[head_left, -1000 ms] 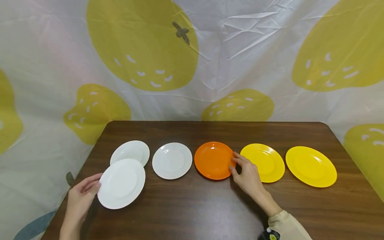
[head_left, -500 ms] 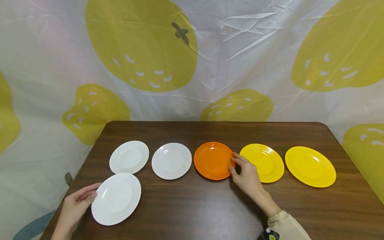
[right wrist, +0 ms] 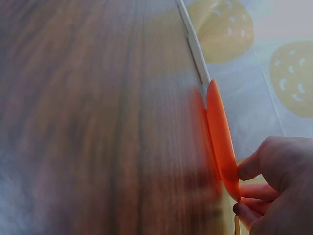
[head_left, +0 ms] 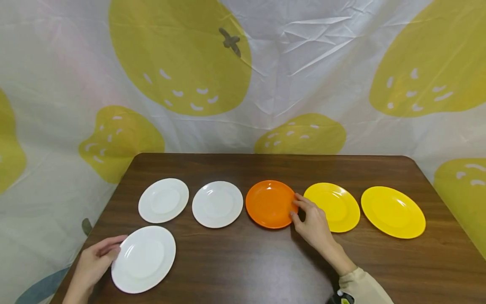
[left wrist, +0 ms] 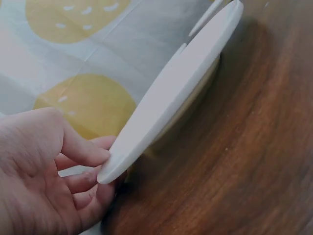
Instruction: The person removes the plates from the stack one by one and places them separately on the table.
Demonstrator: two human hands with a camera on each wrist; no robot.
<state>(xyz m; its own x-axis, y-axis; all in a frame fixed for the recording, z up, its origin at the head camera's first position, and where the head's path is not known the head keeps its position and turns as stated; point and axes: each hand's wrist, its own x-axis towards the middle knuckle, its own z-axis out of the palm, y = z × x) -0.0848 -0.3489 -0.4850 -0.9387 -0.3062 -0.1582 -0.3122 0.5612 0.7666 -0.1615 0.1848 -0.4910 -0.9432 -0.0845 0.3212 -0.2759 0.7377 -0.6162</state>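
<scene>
My left hand (head_left: 93, 264) pinches the left rim of a round white plate (head_left: 144, 259) at the front left of the table. In the left wrist view the thumb lies on top of this white plate (left wrist: 166, 98) with fingers beneath; I cannot tell whether its base touches the wood. My right hand (head_left: 315, 226) grips the right rim of the orange plate (head_left: 270, 204), in the middle of the back row. Seen from the right wrist, the orange plate (right wrist: 222, 139) lies low at the table, between thumb and fingers.
Two more white plates, an outer one (head_left: 164, 200) and an inner one (head_left: 217, 204), lie left of the orange plate. To its right are a yellow plate (head_left: 338, 204), partly behind my right hand, and another yellow plate (head_left: 392, 212). Behind the brown table (head_left: 247, 270) hangs a fruit-patterned cloth (head_left: 273, 84).
My left hand has drawn the white plate toward me and slightly left, off the outer white plate it overlapped in view. The right hand and orange plate have stayed still.
</scene>
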